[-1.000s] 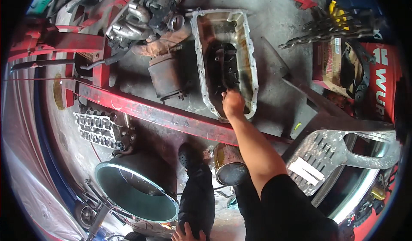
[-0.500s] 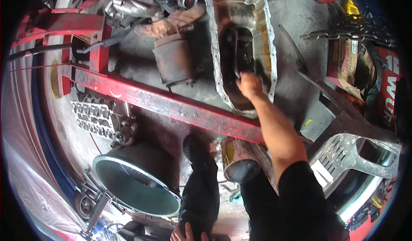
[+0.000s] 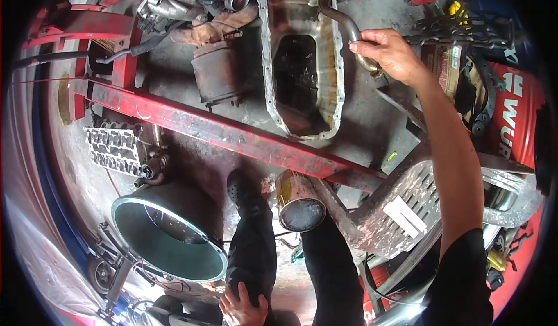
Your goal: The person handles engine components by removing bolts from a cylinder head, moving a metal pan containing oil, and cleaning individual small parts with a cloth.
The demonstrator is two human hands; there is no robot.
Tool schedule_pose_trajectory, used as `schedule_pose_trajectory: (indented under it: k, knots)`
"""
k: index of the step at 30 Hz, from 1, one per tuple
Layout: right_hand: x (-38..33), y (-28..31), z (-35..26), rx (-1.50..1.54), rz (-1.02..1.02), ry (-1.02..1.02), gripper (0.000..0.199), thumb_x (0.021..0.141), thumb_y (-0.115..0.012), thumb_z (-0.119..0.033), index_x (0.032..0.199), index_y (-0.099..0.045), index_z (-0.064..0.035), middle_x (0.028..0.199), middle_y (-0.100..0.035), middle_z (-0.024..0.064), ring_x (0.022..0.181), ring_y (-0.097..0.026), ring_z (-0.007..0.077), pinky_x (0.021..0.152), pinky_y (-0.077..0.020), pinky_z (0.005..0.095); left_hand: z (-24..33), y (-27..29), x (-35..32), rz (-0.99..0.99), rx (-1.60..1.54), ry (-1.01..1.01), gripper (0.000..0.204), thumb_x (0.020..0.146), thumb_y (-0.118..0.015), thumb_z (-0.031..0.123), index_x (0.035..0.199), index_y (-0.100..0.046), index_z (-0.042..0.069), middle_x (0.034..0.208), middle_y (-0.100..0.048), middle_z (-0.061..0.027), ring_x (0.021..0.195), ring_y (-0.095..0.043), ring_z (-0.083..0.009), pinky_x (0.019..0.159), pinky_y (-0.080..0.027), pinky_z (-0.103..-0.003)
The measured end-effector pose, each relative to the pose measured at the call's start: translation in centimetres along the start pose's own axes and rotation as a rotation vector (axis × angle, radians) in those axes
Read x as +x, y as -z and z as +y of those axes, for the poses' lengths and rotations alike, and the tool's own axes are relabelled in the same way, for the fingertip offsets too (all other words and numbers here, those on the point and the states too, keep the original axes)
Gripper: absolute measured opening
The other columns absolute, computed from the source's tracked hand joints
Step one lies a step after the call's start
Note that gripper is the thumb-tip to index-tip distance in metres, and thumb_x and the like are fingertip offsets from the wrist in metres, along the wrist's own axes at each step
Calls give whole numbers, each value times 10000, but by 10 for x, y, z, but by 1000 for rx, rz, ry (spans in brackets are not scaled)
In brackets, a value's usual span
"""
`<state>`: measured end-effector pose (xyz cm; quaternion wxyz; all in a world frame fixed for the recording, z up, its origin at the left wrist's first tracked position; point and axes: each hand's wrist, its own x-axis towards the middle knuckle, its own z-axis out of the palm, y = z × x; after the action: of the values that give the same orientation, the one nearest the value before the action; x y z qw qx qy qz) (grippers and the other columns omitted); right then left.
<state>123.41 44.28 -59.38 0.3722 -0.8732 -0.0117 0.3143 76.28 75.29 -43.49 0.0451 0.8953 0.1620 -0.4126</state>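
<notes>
Stained grey floor (image 3: 383, 18) stretches between translucent sheeting (image 3: 35, 227) at left and a slotted grey chair (image 3: 372, 212) at right.

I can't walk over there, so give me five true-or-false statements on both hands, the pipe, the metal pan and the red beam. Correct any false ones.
1. The right hand holds a curved metal pipe. True.
2. The left hand grips the metal pan. False: it rests on the person's left leg.
3. Dark, glossy residue shows inside the metal pan. True.
4. The curved metal pipe lies wholly inside the metal pan. False: it is in the right hand, overlapping the pan's upper right rim in this view.
5. The red beam runs between the metal pan and the visible shoe. True.
</notes>
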Motion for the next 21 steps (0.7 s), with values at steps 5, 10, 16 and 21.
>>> schedule_pose_trajectory:
  k: [5, 10, 16, 21]
  knots:
    - [-20, 4, -3, 227, 45, 1, 329, 912, -710, -331, 912, -680, -4, 734, -569, -40, 662, -474, 59, 621, -420, 261, -2, -7, -4, 5, -1, -1, 625, 817, -668, 418, 1313, -576, 50, 1312, -500, -317, 1184, -498, -508, 953, -433, -616]
    - [-29, 1, 5, 215, 77, -49, 298, 912, -711, -325, 899, -687, -28, 715, -556, -48, 653, -466, 57, 602, -406, 264, -3, -8, -5, -6, 0, -16, 624, 822, -666, 422, 1315, -577, 50, 1326, -491, -322, 1212, -482, -519, 963, -428, -621]
    - [-27, -21, 28, 616, 59, -39, 274, 900, -717, -294, 992, -706, -37, 747, -528, -81, 665, -391, 33, 597, -319, 224, 2, -3, -3, -84, -1, 37, 626, 818, -668, 415, 1324, -577, 58, 1339, -476, -335, 1264, -433, -528, 970, -431, -622]
    - [-45, -47, 39, 871, 42, -35, 287, 916, -657, -265, 1101, -714, -53, 785, -536, -71, 694, -415, 52, 645, -335, 226, 2, -4, -3, -61, 8, 24, 633, 813, -664, 423, 1323, -578, 59, 1312, -492, -330, 1254, -434, -528, 998, -408, -624]
